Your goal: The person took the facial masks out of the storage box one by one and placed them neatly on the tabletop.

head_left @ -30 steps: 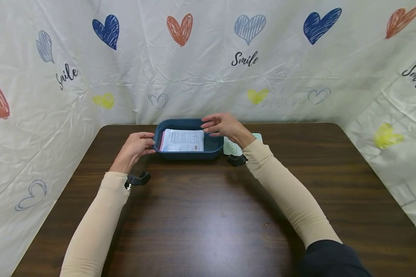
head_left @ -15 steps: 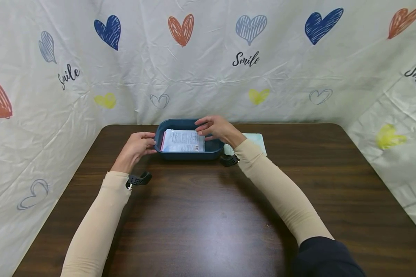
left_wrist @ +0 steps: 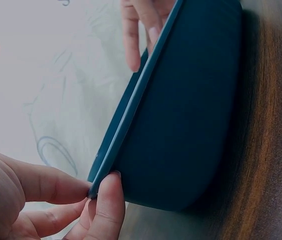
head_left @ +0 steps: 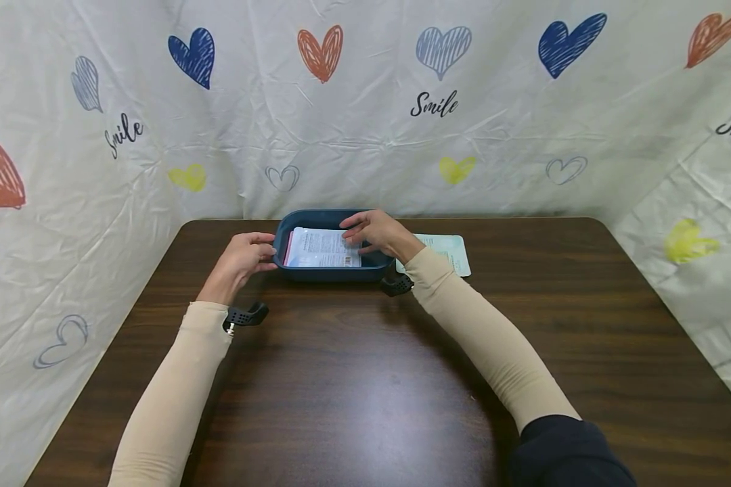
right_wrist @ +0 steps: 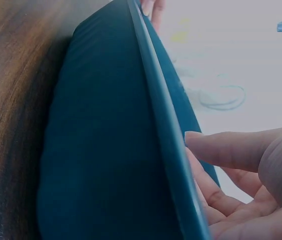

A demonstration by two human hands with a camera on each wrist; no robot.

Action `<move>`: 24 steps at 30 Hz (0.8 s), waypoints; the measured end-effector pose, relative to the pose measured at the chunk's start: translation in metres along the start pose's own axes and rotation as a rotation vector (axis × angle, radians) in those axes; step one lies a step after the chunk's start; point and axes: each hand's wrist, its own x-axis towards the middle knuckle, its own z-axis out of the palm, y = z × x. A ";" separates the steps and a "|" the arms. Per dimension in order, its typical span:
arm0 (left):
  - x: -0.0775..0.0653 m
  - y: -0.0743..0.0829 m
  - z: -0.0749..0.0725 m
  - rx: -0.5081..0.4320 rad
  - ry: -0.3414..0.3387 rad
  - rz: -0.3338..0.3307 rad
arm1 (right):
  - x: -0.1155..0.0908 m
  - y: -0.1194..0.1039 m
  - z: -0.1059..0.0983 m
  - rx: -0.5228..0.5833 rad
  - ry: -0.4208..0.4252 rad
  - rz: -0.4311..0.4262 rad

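Observation:
A dark blue oblong plastic basin [head_left: 331, 274] sits at the back of the table. In it lies a white printed flat packet [head_left: 317, 245] with a barcode, and a pink edge shows beneath its left side. My left hand [head_left: 241, 264] pinches the basin's left rim; the left wrist view shows thumb and fingers on both sides of the rim [left_wrist: 126, 117]. Over the basin's right part, my right hand [head_left: 379, 233] reaches in with loosely bent fingers at the white packet's right edge. The right wrist view shows its thumb [right_wrist: 225, 145] apart from the fingers, whose tips hide behind the rim.
A mint green flat packet [head_left: 453, 251] lies on the table right of the basin, partly behind the right wrist. The brown wooden table [head_left: 341, 379] ends at a white curtain [head_left: 365, 162] printed with hearts. Each wrist wears a black strap.
My right hand has moved left and lower into the basin, up to the white packet, uncovering more of the mint green packet. The left hand has stayed on the rim.

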 end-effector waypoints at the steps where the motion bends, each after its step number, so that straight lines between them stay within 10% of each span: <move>1: 0.000 0.000 0.000 0.001 0.001 -0.001 | 0.000 0.000 0.000 -0.002 0.002 0.000; 24: 0.001 -0.001 0.002 -0.006 0.005 -0.001 | 0.003 0.006 0.006 0.045 0.121 -0.027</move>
